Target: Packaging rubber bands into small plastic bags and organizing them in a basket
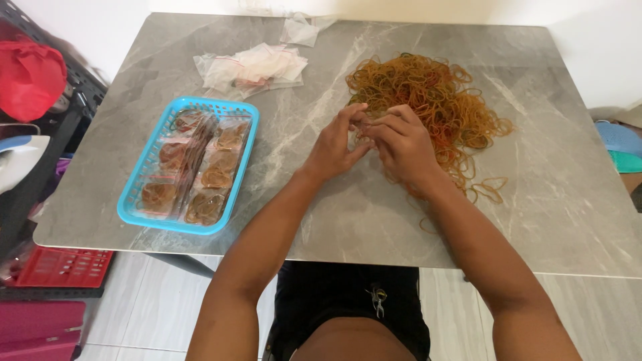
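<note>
A big loose pile of brown and orange rubber bands [435,100] lies on the grey marble table [548,200]. My left hand [334,144] and my right hand [401,144] meet at the pile's near-left edge, fingertips pinched together on a few rubber bands. To the left stands a blue plastic basket [144,175] that holds several small clear bags filled with rubber bands. Empty clear zip bags [254,67] lie in a heap beyond the basket.
Another clear bag [301,28] lies at the table's far edge. A dark rack on the left carries a red cloth [28,77] and a red tray [63,267]. Blue and teal objects [620,144] sit past the right edge. A few stray bands [491,188] lie near my right forearm.
</note>
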